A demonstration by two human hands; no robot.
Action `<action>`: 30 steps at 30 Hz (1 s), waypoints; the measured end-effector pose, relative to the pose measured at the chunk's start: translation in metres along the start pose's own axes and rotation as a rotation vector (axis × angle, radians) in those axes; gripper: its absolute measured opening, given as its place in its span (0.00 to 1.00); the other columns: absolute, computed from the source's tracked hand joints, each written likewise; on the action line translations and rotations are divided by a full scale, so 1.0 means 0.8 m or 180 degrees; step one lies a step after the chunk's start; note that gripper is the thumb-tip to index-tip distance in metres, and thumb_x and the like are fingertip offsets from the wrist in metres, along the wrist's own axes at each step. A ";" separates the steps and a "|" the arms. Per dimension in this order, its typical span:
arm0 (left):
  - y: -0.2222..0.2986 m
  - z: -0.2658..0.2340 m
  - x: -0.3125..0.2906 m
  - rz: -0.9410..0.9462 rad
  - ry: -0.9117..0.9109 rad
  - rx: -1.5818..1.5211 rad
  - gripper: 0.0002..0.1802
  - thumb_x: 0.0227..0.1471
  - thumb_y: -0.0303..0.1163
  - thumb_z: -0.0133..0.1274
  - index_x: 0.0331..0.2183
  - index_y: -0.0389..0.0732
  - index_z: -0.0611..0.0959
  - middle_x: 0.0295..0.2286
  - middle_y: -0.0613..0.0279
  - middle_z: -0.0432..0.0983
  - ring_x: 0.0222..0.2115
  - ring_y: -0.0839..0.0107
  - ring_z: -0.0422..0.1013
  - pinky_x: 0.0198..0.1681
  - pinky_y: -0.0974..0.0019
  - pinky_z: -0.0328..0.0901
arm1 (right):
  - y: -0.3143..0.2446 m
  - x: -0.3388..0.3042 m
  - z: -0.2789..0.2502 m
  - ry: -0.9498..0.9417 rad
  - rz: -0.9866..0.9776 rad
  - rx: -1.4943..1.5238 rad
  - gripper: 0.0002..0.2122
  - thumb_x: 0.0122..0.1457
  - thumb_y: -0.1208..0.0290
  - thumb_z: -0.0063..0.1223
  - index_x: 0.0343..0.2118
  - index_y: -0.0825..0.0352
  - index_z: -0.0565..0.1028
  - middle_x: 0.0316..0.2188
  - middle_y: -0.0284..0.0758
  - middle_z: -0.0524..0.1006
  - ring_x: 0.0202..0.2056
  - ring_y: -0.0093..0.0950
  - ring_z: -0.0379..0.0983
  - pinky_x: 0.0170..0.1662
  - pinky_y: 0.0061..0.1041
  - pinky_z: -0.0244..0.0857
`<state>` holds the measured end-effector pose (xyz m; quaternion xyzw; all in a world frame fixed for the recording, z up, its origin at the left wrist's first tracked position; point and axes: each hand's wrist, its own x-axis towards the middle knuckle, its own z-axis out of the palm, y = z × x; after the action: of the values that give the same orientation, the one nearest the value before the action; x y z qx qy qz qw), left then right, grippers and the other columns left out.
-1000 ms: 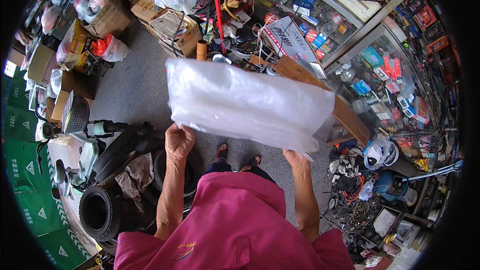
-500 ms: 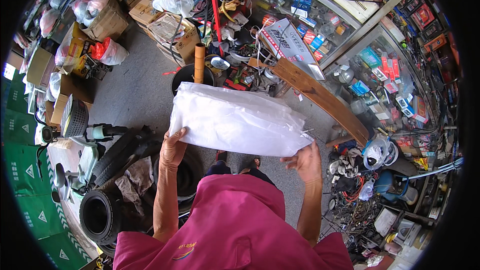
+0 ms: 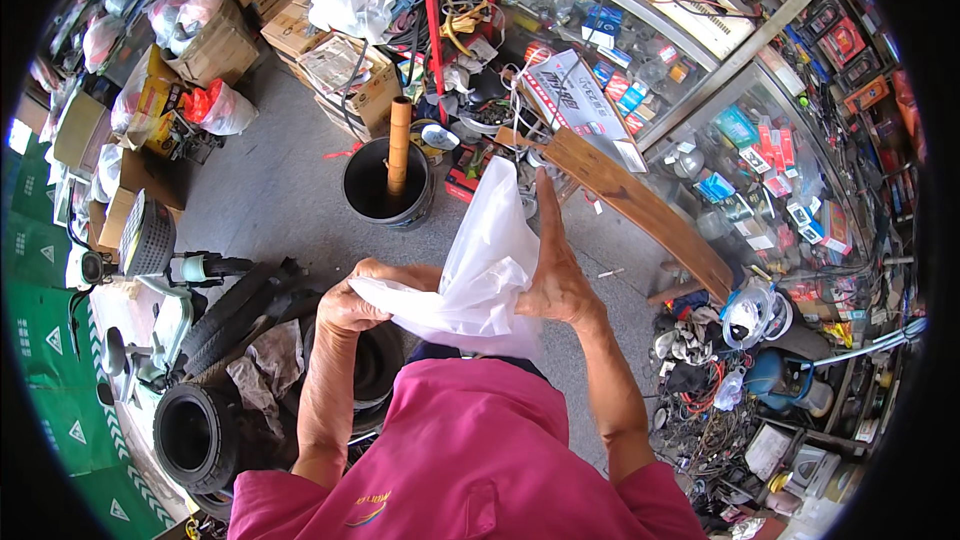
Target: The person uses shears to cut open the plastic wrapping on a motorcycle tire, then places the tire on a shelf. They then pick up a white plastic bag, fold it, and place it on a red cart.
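Observation:
A white translucent plastic sheet or bag (image 3: 480,270), crumpled and partly folded, hangs between my hands in front of my chest. My left hand (image 3: 362,298) is closed around its left end, with the thumb over the edge. My right hand (image 3: 560,275) is raised at the other side, its fingers stretched out straight and pointing away from me. Its palm side rests against the plastic, which hides the thumb. Just beyond the sheet stands a black bucket (image 3: 423,202) with a bamboo tube (image 3: 398,145) upright in it.
A wooden plank (image 3: 640,210) slants at the right, by a glass cabinet (image 3: 745,90) full of small boxes. Tyres (image 3: 190,435) and a scooter (image 3: 165,320) are at the left. Cardboard boxes (image 3: 350,90) and a red rack (image 3: 432,30) stand at the back.
The sheet was spread wide and flat between both hands; now it is bunched and folded up. My right hand has moved left and away from me, its fingers straightening. The bucket is more exposed.

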<state>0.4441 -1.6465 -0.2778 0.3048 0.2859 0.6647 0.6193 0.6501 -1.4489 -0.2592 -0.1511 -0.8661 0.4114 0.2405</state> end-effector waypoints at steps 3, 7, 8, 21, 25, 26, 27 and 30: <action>0.021 0.000 0.016 0.0205 -0.0463 0.0182 0.30 0.36 0.45 0.61 0.31 0.23 0.77 0.31 0.44 0.74 0.39 0.51 0.69 0.46 0.54 0.59 | -0.006 0.019 -0.005 -0.0294 -0.0338 0.0723 0.73 0.18 0.54 0.78 0.65 0.66 0.32 0.65 0.50 0.41 0.65 0.45 0.41 0.65 0.42 0.41; 0.022 -0.035 0.010 -0.0040 0.0239 -0.0816 0.39 0.46 0.43 0.59 0.53 0.28 0.66 0.48 0.47 0.69 0.50 0.54 0.67 0.53 0.53 0.61 | -0.028 0.041 -0.004 -0.0239 0.0037 0.1443 0.71 0.21 0.56 0.79 0.65 0.67 0.34 0.63 0.48 0.48 0.63 0.42 0.49 0.63 0.39 0.47; 0.028 -0.041 0.017 -0.0077 0.0377 -0.0872 0.40 0.49 0.45 0.58 0.57 0.34 0.63 0.53 0.46 0.65 0.55 0.52 0.62 0.58 0.49 0.56 | -0.026 0.045 -0.004 -0.0089 0.0018 0.1223 0.70 0.22 0.56 0.79 0.65 0.67 0.35 0.62 0.47 0.49 0.62 0.41 0.50 0.63 0.39 0.48; -0.102 -0.020 0.015 -0.1457 0.0945 -0.0797 0.42 0.34 0.28 0.69 0.52 0.32 0.69 0.43 0.49 0.75 0.43 0.59 0.72 0.51 0.57 0.65 | 0.085 0.034 0.005 0.2222 0.2617 0.2568 0.31 0.35 0.70 0.72 0.44 0.76 0.71 0.38 0.42 0.75 0.39 0.33 0.72 0.45 0.32 0.66; -0.096 0.004 0.023 -0.1607 0.1152 0.0402 0.30 0.32 0.23 0.70 0.43 0.34 0.79 0.35 0.57 0.79 0.37 0.67 0.74 0.46 0.62 0.68 | 0.093 -0.005 -0.003 0.1397 0.3081 0.2746 0.36 0.36 0.68 0.72 0.50 0.74 0.67 0.43 0.41 0.73 0.44 0.33 0.69 0.47 0.33 0.64; -0.087 0.010 0.022 -0.1523 0.1172 0.0565 0.30 0.32 0.23 0.70 0.42 0.35 0.79 0.35 0.58 0.79 0.36 0.68 0.74 0.46 0.62 0.68 | 0.091 -0.018 -0.004 0.1113 0.3055 0.2748 0.37 0.37 0.67 0.72 0.51 0.74 0.66 0.44 0.41 0.72 0.44 0.33 0.69 0.47 0.32 0.64; -0.081 0.013 0.022 -0.1440 0.1192 0.0728 0.30 0.32 0.22 0.69 0.42 0.36 0.79 0.35 0.58 0.79 0.36 0.68 0.74 0.46 0.63 0.69 | 0.088 -0.028 -0.001 0.0830 0.3024 0.2746 0.37 0.37 0.66 0.72 0.52 0.74 0.65 0.45 0.42 0.72 0.45 0.33 0.69 0.48 0.32 0.64; -0.066 0.028 0.027 -0.1303 0.1351 0.1033 0.36 0.32 0.19 0.67 0.48 0.36 0.74 0.38 0.58 0.77 0.39 0.68 0.73 0.47 0.65 0.68 | 0.083 -0.058 0.016 0.0602 0.3085 0.2717 0.35 0.37 0.65 0.71 0.49 0.74 0.69 0.42 0.43 0.74 0.43 0.34 0.71 0.46 0.33 0.66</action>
<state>0.4946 -1.6214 -0.3024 0.1905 0.5658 0.5211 0.6100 0.6863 -1.4372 -0.3317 -0.4513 -0.4354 0.7660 0.1418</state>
